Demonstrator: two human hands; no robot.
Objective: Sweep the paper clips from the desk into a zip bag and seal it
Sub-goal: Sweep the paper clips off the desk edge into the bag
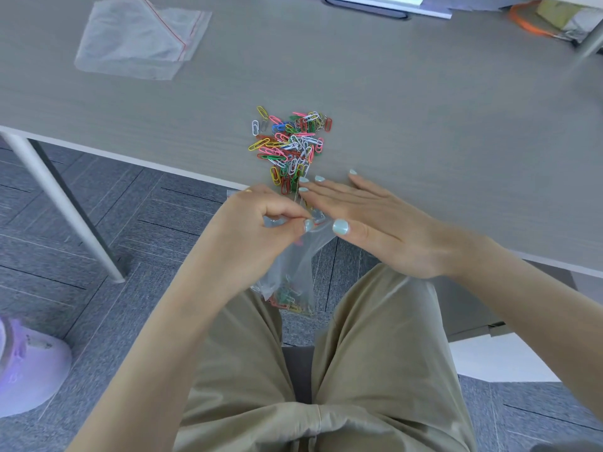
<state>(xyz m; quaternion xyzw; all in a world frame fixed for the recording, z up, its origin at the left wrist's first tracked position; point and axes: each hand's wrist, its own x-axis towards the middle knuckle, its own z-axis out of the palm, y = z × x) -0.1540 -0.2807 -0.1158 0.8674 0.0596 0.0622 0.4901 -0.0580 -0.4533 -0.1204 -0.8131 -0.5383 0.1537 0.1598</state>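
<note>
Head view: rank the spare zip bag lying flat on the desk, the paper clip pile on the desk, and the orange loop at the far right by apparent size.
1. Spare zip bag, clearly largest.
2. Paper clip pile.
3. Orange loop, smallest, though it is partly hidden and farther away, so this is unsure.

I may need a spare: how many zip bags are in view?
2. One zip bag hangs below the desk edge, pinched at its mouth by the left hand, clips already inside. A spare bag lies flat at the desk's far left.
</note>
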